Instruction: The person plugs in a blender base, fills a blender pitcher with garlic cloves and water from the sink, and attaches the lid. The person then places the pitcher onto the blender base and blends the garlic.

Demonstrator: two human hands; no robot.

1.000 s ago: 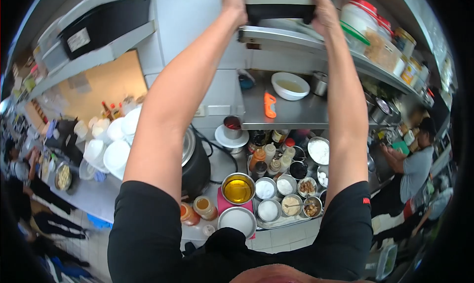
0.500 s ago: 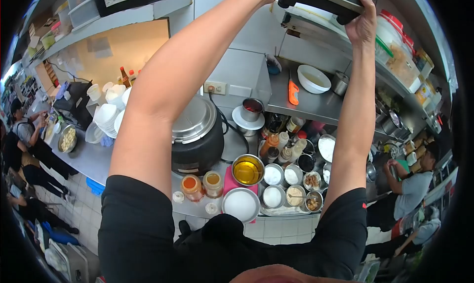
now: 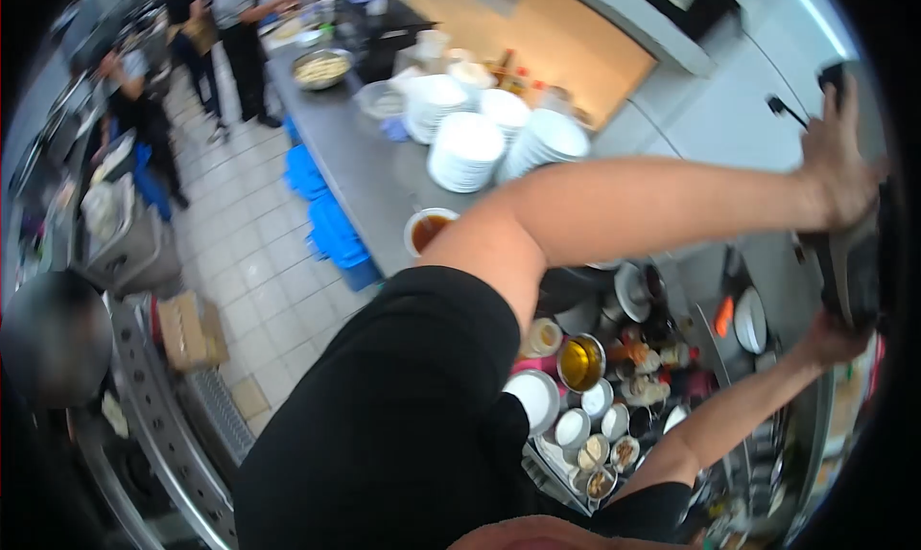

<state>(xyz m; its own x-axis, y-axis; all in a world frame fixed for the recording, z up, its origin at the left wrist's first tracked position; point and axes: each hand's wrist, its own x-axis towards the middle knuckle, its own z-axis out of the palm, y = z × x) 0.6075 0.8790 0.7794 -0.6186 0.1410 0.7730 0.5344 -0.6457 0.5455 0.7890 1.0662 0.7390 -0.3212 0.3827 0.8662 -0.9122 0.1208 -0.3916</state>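
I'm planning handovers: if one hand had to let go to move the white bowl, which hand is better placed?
Probably the right hand: it appears nearer the white bowl than the left hand. Both hands are on the dark appliance, though, so letting go could unbalance it.

1. We wear a black shirt (image 3: pixel 432 464), its cloth plain and matte where it shows.
2. Our left sleeve (image 3: pixel 422 325) is short and roomy, with creases, and its hem ends above the elbow.
3. Our right sleeve (image 3: pixel 648 514), also black and short, shows only in part.
4. Our left forearm (image 3: pixel 672 200) and right forearm (image 3: pixel 739 411) are uncovered.
5. Our left hand (image 3: pixel 837 171) and right hand (image 3: pixel 833 344) are bare, both slightly blurred.
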